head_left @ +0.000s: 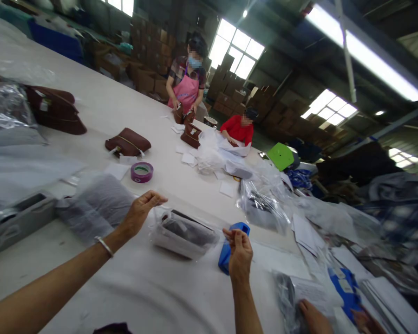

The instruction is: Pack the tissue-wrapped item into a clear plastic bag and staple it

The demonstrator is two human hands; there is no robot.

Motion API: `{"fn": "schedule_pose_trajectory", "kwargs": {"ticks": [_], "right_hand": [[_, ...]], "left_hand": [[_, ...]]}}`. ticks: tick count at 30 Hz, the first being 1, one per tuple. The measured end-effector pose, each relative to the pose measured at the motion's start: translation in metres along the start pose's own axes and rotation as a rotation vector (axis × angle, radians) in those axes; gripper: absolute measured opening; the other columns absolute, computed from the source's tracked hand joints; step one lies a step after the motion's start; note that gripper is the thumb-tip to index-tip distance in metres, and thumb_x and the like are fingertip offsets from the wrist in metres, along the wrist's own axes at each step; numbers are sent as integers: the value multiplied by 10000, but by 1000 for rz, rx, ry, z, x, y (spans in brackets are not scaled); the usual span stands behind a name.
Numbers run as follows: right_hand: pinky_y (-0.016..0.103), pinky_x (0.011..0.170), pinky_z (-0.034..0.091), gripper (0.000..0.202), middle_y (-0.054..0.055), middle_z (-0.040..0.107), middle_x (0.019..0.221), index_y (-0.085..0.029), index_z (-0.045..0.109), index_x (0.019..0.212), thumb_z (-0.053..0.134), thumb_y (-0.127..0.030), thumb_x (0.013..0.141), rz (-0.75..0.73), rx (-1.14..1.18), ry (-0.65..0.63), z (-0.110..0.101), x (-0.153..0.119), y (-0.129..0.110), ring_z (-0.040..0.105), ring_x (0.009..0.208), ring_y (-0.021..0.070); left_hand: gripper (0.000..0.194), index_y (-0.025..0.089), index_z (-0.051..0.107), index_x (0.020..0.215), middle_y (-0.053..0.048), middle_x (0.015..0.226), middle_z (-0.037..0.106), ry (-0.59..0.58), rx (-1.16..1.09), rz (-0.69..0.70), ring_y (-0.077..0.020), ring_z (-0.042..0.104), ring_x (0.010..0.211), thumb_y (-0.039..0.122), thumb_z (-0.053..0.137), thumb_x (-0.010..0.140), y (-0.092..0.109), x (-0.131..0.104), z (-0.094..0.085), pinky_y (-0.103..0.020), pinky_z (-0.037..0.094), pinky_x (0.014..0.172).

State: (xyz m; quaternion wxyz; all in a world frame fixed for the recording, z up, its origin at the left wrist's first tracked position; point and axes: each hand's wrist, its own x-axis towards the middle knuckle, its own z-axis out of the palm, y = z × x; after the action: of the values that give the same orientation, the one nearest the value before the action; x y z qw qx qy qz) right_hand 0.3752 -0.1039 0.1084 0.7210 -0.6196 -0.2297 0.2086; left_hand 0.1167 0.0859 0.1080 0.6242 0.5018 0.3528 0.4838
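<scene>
A clear plastic bag (211,221) lies in front of me with a dark handbag (184,227) inside, partly wrapped in white paper. My left hand (144,208) is closed in a pinch on the bag's upper left corner. At the right end of the same bag, my right hand (239,248) is also pinched, thumb against fingers, holding its edge. Just behind the right hand is a blue tape dispenser (225,255), partly covered by it. Left of my left hand lies a grey item in a plastic bag (106,204).
A purple tape roll (141,172) and a brown handbag (128,142) lie farther back. A grey box (21,225) stands at the left. Two people work across the table (101,93); another person's hands (315,317) are at lower right. Plastic bags (264,204) crowd the right side.
</scene>
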Motion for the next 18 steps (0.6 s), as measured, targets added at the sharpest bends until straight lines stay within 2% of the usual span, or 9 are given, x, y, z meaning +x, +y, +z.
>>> {"fn": "schedule_pose_trajectory", "kwargs": {"ticks": [2,5,8,11,14,18], "right_hand": [[423,807,597,427,47,748,758,-177,611,830,706,-589,775,3,12,6,4,11,1,745,776,241],[446,841,593,448,55,750,769,-166,613,847,718,-592,757,-24,22,-12,5,43,-9,745,778,240],[434,832,595,457,49,748,746,-160,618,852,748,-579,724,-59,26,-17,-1,84,-33,739,744,224],[379,795,597,427,40,749,750,-159,628,868,758,-541,728,-100,25,-9,-14,119,-59,733,719,196],[343,779,590,398,37,752,754,-158,634,875,761,-510,739,-136,-5,6,-33,147,-77,729,714,183],[331,765,588,417,39,752,766,-167,649,871,763,-540,723,-165,-127,87,-74,188,-79,724,724,184]], "left_hand": [[361,183,641,768,-28,773,718,-14,-19,-16,-194,664,813,534,724,759,3,16,9,-340,498,843],[413,178,621,759,-11,742,703,-46,-58,-8,-172,660,756,560,765,694,15,53,31,-323,502,809],[432,162,625,749,-30,749,709,-117,-80,6,-166,661,738,551,790,661,33,92,64,-334,502,818],[427,156,634,750,-46,757,717,-181,-98,26,-161,654,726,548,781,667,46,118,101,-333,494,808],[414,160,640,747,-47,754,719,-223,-124,35,-159,648,720,542,776,663,42,131,137,-327,486,795],[387,156,639,678,-59,712,703,-268,-145,15,-159,627,685,518,772,653,16,143,187,-331,477,777]]}}
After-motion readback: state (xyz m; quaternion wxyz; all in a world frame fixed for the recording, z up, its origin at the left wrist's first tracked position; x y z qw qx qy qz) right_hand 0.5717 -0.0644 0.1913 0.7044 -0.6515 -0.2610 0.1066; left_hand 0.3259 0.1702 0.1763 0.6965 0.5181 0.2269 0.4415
